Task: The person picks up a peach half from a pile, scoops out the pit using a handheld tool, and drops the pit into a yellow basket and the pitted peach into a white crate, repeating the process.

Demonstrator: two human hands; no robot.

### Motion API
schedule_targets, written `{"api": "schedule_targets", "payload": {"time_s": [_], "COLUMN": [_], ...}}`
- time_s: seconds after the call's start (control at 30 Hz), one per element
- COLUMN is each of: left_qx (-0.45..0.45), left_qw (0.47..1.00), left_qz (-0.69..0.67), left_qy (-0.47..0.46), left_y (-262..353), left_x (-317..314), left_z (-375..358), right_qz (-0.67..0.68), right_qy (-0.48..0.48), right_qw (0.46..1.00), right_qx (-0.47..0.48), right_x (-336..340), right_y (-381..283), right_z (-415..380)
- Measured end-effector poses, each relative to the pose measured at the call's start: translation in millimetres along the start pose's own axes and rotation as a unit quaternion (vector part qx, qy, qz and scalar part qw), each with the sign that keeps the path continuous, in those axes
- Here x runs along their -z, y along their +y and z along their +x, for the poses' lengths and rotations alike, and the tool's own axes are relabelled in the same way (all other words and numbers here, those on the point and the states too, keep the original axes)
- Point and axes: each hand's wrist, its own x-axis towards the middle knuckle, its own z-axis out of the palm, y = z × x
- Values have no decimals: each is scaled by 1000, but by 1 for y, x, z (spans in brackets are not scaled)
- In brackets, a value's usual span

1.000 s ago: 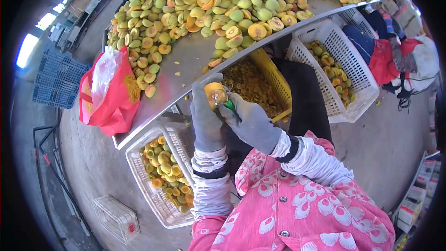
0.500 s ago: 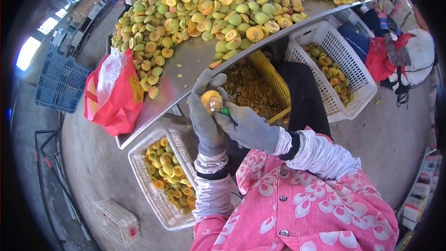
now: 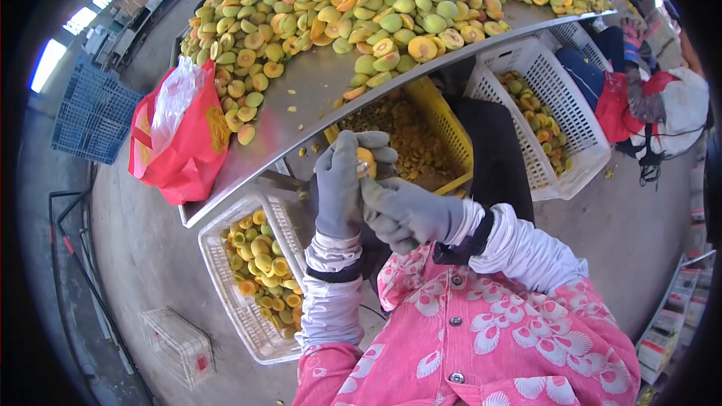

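My left hand (image 3: 342, 184), in a grey glove, is closed round a halved fruit (image 3: 366, 161), of which only an orange part shows between the fingers. Against the fruit's lower side, my right hand (image 3: 410, 210), also gloved, grips a small tool whose metal tip (image 3: 362, 168) touches the flesh; its handle is mostly hidden in the fist. Both hands are above the near edge of the metal table (image 3: 301, 94), beside a yellow crate (image 3: 459, 143) with small orange-brown pieces. Halved green and orange fruits (image 3: 361, 11) are heaped on the table.
A red bag (image 3: 180, 158) hangs at the table's left corner. White crates of fruit stand at lower left (image 3: 214, 256) and right (image 3: 594, 131). A small white crate (image 3: 177, 346) and a blue crate (image 3: 94, 120) are farther left. Other people are at upper left and right.
My left hand has turned, so the fruit's cut face is now mostly hidden. My right hand has rotated and moved slightly lower, and the tool's green handle is less visible. The view has shifted slightly.
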Motion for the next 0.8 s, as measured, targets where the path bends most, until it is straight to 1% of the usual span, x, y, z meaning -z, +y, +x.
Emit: {"api": "schedule_targets", "payload": {"time_s": [0.03,0.07,0.1,0.13,0.2,0.23,0.27,0.3,0.33,0.37,0.4,0.43,0.47,0.5,0.53,0.57,0.6,0.63,0.67,0.7,0.73,0.77,0.8], "left_qx": [2,0,-2,-1,-58,-58,-55,-51,-52,-37,-19,-17,-15,-60,-104,-132,-129,-223,-312,-312,-212,-106,-105], "left_qw": [1000,1000,999,999,993,993,988,971,971,952,918,969,969,971,971,982,983,966,913,913,962,982,982], "left_qz": [1,17,34,36,57,57,-39,-135,-135,-253,-369,-216,-217,-197,-176,-107,-106,62,226,227,95,-41,-40], "left_qy": [5,-14,-35,-34,-86,-87,-139,-189,-189,-167,-143,122,120,123,126,82,81,111,137,135,146,153,154], "left_y": [0,0,0,-2,-12,-17,-22,-29,-43,-58,-68,-50,-52,-54,-57,-67,-65,-62,-59,-59,-59,-60,-61], "left_x": [3,5,7,9,13,15,16,19,26,33,33,7,7,7,8,23,19,15,11,9,8,6,3], "left_z": [0,2,3,5,12,16,21,27,34,45,51,38,37,38,39,46,41,35,32,31,30,29,28], "right_qz": [55,108,122,123,166,166,194,222,222,203,184,180,180,87,-7,-99,-96,-266,-426,-437,-436,-461,-487], "right_qy": [-80,-160,-190,-191,-199,-199,-220,-240,-241,-243,-244,-210,-207,-58,92,239,242,293,333,355,356,367,377], "right_qw": [995,981,974,973,964,964,954,943,943,948,952,961,961,992,990,956,956,896,799,793,794,778,762], "right_qx": [-18,-36,-37,-37,-57,-56,-61,-67,-67,-25,16,31,32,70,106,137,136,203,262,232,232,216,200], "right_x": [6,10,12,13,15,19,26,31,33,36,39,43,44,43,42,43,46,49,53,41,40,41,43], "right_y": [0,0,1,3,4,5,6,9,12,13,14,17,19,19,20,22,28,32,35,29,29,30,33], "right_z": [0,0,1,2,3,7,15,20,22,23,24,24,25,28,31,33,36,41,45,39,41,44,47]}}
